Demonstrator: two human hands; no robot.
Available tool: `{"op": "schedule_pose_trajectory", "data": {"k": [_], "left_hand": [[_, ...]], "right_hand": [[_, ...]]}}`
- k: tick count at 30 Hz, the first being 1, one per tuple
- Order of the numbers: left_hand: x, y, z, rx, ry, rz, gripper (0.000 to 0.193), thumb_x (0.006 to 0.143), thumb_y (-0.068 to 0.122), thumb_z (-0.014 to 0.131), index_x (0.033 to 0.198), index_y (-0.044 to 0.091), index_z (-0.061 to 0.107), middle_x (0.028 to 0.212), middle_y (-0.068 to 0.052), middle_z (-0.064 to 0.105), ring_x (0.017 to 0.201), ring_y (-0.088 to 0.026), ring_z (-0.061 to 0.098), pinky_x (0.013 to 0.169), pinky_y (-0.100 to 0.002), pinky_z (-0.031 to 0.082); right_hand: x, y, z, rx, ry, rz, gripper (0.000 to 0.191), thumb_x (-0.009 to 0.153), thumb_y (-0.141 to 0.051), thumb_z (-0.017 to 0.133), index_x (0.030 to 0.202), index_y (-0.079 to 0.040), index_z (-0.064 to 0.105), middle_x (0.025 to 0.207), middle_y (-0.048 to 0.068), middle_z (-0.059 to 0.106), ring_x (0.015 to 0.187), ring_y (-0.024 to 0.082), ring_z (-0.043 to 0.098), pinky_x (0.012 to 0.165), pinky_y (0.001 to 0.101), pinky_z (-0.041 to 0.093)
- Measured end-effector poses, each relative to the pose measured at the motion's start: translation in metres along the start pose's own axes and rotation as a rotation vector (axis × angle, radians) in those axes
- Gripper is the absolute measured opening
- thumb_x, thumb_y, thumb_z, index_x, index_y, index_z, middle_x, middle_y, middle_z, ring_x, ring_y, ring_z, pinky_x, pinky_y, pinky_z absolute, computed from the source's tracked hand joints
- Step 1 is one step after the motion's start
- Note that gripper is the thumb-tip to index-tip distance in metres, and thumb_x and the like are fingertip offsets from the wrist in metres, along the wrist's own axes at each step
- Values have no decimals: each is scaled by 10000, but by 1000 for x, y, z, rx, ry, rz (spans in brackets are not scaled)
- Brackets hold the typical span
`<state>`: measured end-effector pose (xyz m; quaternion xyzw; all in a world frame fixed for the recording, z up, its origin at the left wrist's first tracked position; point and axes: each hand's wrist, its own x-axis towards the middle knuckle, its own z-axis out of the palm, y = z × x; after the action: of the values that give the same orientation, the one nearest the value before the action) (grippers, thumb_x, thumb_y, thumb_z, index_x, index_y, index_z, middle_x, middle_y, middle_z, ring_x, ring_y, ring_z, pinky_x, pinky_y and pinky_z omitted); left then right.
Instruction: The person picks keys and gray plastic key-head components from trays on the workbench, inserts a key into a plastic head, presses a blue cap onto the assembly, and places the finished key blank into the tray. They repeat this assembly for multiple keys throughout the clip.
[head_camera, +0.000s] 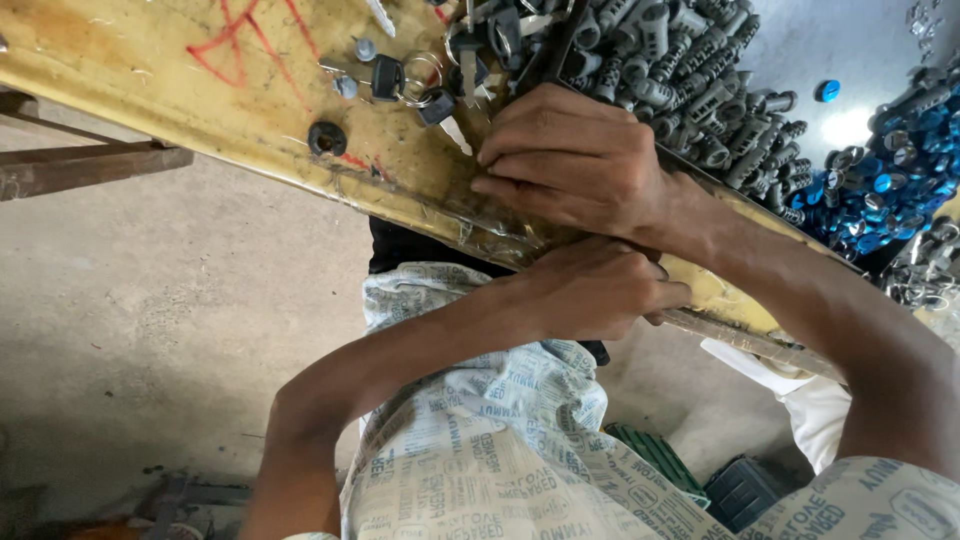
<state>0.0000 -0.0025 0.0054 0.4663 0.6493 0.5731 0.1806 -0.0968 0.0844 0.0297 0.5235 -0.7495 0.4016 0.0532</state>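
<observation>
Right hand (570, 165) laid curled on the yellow worktop (150, 70) edge, fingers pressed together, what is pinched cannot be told | left hand (600, 290) closed in a fist just below the edge, contents hidden | keys on rings (400, 80) lie just beside | grey lock cylinders (680, 60) heaped behind | blue-capped parts (880, 190) piled at right.

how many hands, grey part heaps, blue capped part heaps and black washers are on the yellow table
hands: 2, left hand and right hand
grey part heap: 1
blue capped part heap: 1
black washer: 1
total: 5
</observation>
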Motion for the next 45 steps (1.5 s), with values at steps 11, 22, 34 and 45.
{"op": "schedule_pose_trajectory", "data": {"k": [11, 22, 34, 45], "left_hand": [[0, -2, 3, -49, -36, -40, 95, 835, -57, 656, 871, 26, 687, 687, -112, 736, 575, -211, 717, 571, -413, 532], [0, -3, 4, -43, -75, -62, 46, 878, -22, 666, 889, 15, 692, 691, -110, 743, 573, -203, 726, 565, -401, 541], [0, 3, -4, -31, -141, -98, 261, 810, -28, 648, 1036, 68, 736, 846, -132, 762, 854, -287, 737, 807, -444, 568], [10, 7, -10, -75, -70, -45, 230, 756, 67, 736, 983, 50, 761, 963, -125, 771, 923, -318, 698, 796, -461, 535]], "right_hand": [[1, -4, 2, 1, 11, 77, 179, 928, -4, 911, 975, 76, 758, 1049, 167, 720, 1038, 300, 719, 894, 373, 652], [0, -2, 4, -5, 9, 73, 167, 911, -7, 906, 952, 68, 761, 1032, 171, 721, 1023, 293, 726, 882, 367, 662], [41, 23, 32, -507, -39, -373, 363, 883, -128, 810, 1225, -26, 741, 1103, 88, 608, 1066, 263, 646, 880, 326, 635], [-55, -60, -94, -312, 111, 218, 195, 880, -144, 759, 997, 10, 731, 1076, 175, 734, 981, 294, 758, 734, 370, 685]]}}
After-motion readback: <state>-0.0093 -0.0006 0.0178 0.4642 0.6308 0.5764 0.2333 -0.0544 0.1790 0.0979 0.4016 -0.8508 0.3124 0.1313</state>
